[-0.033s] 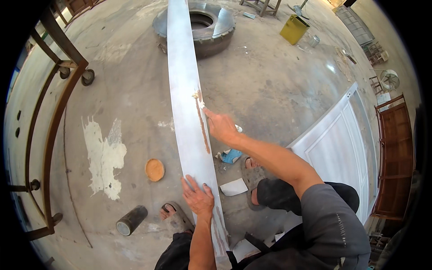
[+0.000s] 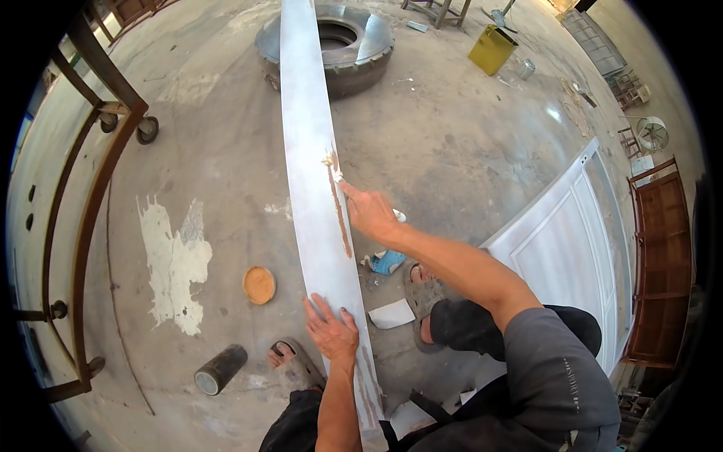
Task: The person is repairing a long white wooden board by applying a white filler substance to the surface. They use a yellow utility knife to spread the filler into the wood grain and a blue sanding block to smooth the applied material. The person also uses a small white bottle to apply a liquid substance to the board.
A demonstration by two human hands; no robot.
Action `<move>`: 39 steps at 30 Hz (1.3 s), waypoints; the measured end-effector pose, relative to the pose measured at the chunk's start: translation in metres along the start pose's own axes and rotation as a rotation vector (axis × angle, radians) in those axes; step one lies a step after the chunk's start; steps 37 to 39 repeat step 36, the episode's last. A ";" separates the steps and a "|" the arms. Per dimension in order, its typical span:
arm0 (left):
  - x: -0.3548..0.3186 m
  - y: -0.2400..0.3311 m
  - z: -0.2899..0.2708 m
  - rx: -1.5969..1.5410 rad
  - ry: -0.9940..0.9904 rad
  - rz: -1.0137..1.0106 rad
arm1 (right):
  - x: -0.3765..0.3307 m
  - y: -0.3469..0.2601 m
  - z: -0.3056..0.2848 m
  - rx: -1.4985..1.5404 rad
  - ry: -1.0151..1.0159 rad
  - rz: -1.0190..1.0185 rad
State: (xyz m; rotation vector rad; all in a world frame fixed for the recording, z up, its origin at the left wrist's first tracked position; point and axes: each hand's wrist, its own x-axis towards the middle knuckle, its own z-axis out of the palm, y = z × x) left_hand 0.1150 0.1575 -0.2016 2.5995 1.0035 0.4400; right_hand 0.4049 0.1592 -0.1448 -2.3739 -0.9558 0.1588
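Note:
A long white board [image 2: 305,113] runs away from me, its far end over a tyre [image 2: 376,53]. A brown filler streak [image 2: 339,215] follows its right edge, topped by a pale lump. My right hand [image 2: 370,213] is at that edge, index finger stretched to a white dab at the streak's upper part. Its other fingers curl underneath, and what they hold is hidden; a small white end shows beside the wrist. My left hand [image 2: 331,331] lies flat on the nearer part of the board, fingers spread. Left of the board, a round tub of orange-brown paste [image 2: 260,285] sits on the floor.
A dark cylinder [image 2: 221,369] lies near my left foot. Blue crumpled wrapping [image 2: 388,261] and white paper [image 2: 392,314] lie right of the board. A white panelled door [image 2: 565,226] is at right; a wheeled brown frame [image 2: 94,196] stands left. A yellow container [image 2: 493,50] stands farther off.

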 end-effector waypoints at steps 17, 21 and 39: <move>-0.002 -0.003 -0.001 0.009 -0.004 -0.008 | 0.008 -0.019 -0.004 0.016 -0.046 0.109; 0.000 0.000 -0.001 -0.006 -0.003 -0.001 | 0.022 -0.013 0.000 0.035 -0.011 0.155; 0.000 -0.001 -0.003 -0.016 -0.023 -0.015 | 0.027 0.002 -0.001 -0.031 -0.091 0.045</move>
